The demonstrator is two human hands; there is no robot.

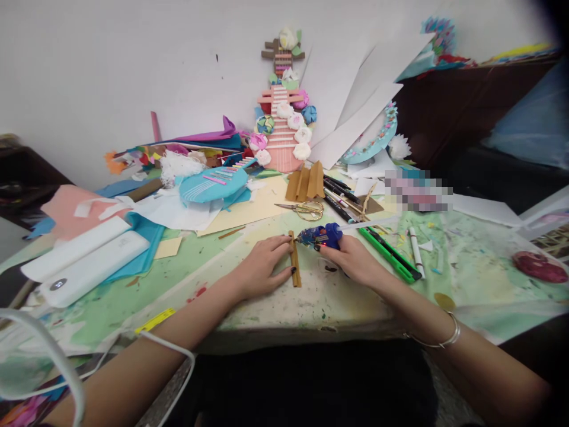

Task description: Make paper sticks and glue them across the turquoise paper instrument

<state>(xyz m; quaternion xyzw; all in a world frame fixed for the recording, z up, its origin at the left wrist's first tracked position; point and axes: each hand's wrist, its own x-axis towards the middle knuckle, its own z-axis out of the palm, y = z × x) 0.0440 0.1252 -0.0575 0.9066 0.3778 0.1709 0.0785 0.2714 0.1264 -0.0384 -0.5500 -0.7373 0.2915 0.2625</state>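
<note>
The grip of the right hand (355, 261) is closed around a small blue plastic glue gun (322, 235), and its nozzle is pointed at the upper end of a narrow brown corrugated cardboard strip (294, 264). This strip is lying on the paint-stained worktop (275, 308) and is clamped at its left edge between forefinger and thumb of the left hand (262, 267). Gold-handled metal scissors (306, 209) are seen just behind, and a green plastic utility knife (391, 255) is seen beside the right hand.

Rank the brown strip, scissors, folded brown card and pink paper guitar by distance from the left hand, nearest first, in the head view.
1. brown strip: pinched by the left hand, beside the glue gun in the right hand.
2. scissors: just beyond, slightly right.
3. folded brown card: behind the scissors.
4. pink paper guitar: farthest, against the back wall.
</note>
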